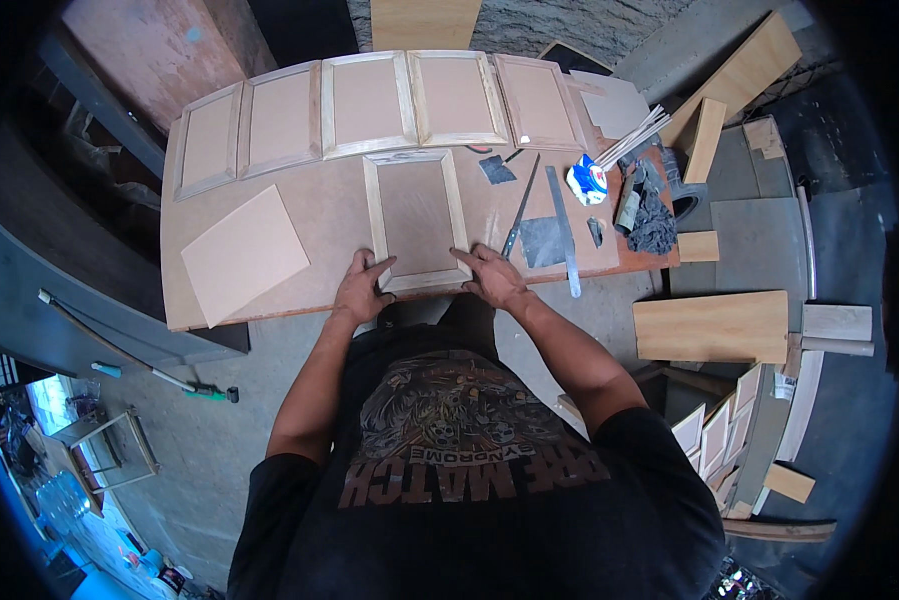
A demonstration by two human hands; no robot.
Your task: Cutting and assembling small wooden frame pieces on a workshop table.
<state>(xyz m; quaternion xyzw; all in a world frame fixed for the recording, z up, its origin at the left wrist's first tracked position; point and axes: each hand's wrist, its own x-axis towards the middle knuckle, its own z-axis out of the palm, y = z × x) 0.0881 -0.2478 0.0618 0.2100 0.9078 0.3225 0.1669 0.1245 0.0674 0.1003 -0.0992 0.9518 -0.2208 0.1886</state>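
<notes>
A pale wooden frame (458, 207) lies on the table near its front edge, right in front of me. Whether a panel fills its brownish middle, I cannot tell. My left hand (362, 287) grips the frame's near left corner, index finger laid on the wood. At the near right corner, my right hand (492, 276) holds the frame in the same way, fingertips on its side rail. A loose thin tan board (245, 256) lies flat to the left of the frame. Along the back, several framed panels (369, 98) stand side by side in a row.
Right of the frame lie a pointed dark tool (521, 210), a metal ruler (561, 230) and a sheet of sandpaper (542, 242). Farther right are a blue-white container (587, 180), thin sticks (634, 138) and a dark rag (651, 215). Boards (711, 327) lie beyond the table's right end.
</notes>
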